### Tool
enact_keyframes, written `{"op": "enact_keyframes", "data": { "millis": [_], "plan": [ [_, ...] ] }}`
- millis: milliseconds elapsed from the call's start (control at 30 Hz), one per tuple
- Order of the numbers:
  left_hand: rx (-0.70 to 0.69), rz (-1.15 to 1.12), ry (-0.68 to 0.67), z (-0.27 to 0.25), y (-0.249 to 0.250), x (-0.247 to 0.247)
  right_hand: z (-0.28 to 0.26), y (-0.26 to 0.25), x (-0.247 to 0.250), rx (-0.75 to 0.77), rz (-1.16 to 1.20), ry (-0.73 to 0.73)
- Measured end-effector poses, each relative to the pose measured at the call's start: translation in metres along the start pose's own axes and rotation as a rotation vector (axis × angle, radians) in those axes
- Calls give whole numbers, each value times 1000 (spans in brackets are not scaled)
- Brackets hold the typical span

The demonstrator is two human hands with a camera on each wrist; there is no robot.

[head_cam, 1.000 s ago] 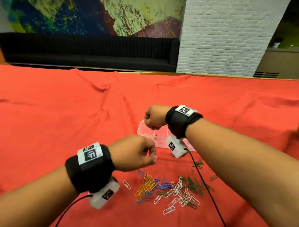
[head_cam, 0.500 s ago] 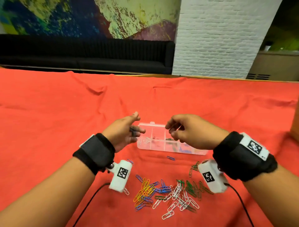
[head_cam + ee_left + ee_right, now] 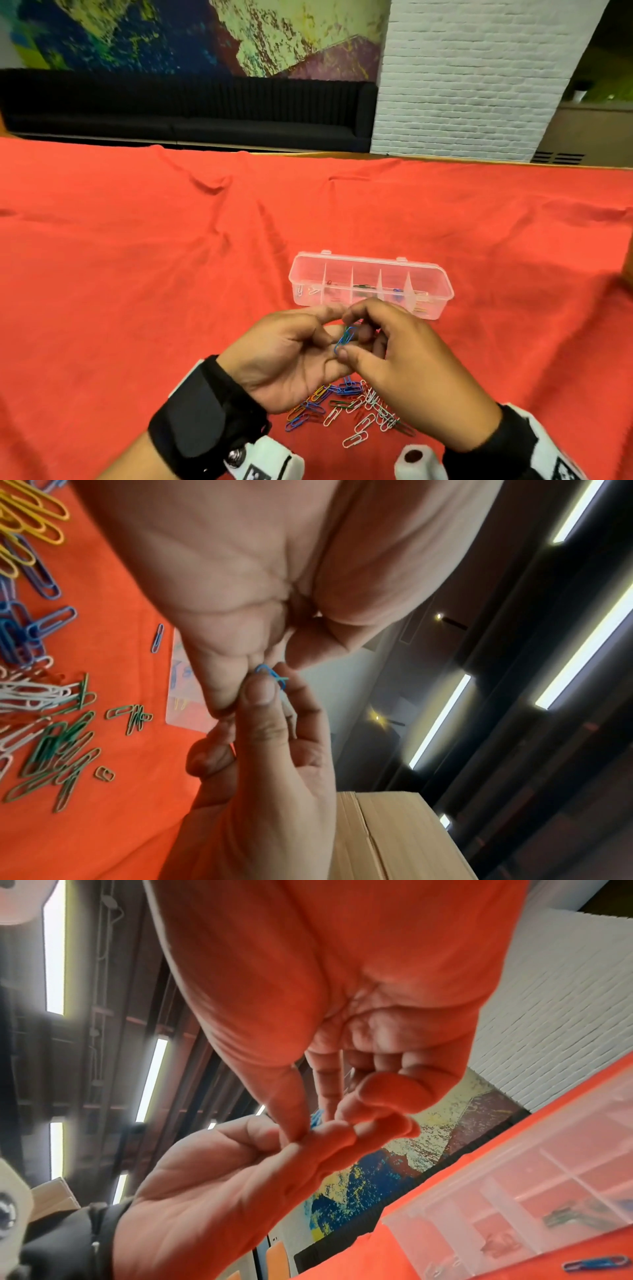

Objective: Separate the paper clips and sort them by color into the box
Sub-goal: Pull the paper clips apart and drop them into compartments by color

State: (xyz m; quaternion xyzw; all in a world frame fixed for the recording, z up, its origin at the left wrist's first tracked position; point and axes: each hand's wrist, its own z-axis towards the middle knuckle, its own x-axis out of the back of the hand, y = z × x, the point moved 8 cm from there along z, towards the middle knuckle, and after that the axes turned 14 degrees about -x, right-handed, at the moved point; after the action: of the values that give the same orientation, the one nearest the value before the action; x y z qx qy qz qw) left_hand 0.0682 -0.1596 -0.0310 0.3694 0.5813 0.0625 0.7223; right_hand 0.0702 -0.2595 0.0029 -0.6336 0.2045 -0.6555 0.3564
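**Clerk:** Item one, the linked paper clips [image 3: 345, 337]. Where were they?

**Recorder:** Raised between both hands, above the loose pile. Blue wire showed, with a trace of green beside it; the number of clips joined could not be told. They were held up, I judge, so the join could be seen and worked free of the heap.

**Clerk:** Item two, the left hand [image 3: 291, 356].

**Recorder:** Palm turned inward, fingers curled, thumb and fingertips pinching one end of the clips. It served as the anchor, in my judgement.

**Clerk:** Item three, the right hand [image 3: 404, 370].

**Recorder:** Opposite the left and touching it at the fingertips, thumb and forefinger pinching the other end. In the left wrist view its thumb pressed on the blue loop, a grip suited to sliding one clip off the other.

**Clerk:** Item four, the pile [image 3: 349, 407].

**Recorder:** Mixed colours, directly beneath the hands on the red cloth [image 3: 137, 274], close under for the next pick.

**Clerk:** Item five, the box [image 3: 442, 291].

**Recorder:** Clear, lid open, divided into compartments, just beyond the fingertips. A few clips lay in the compartments already. Placed within short reach, I judge, so each freed clip could drop straight in. Most of the sorting remained.
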Motion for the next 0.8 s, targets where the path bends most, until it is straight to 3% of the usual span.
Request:
{"op": "enact_keyframes", "data": {
  "millis": [200, 300, 467, 633, 800],
  "plan": [
    [-11, 181, 80, -3, -9, 5, -16, 11, 5, -70, 48, 52],
    [-17, 411, 111, -3, -8, 13, -20, 24, 10, -158, 221, 38],
    [-133, 895, 33, -6, 3, 5, -28, 39, 14, -293, 565, -35],
    [-170, 939, 3, -8, 14, 0, -32, 44, 8, -379, 857, -176],
    [-189, 962, -25, -11, 19, -5, -34, 43, 8, -392, 919, -184]
  ]
}}
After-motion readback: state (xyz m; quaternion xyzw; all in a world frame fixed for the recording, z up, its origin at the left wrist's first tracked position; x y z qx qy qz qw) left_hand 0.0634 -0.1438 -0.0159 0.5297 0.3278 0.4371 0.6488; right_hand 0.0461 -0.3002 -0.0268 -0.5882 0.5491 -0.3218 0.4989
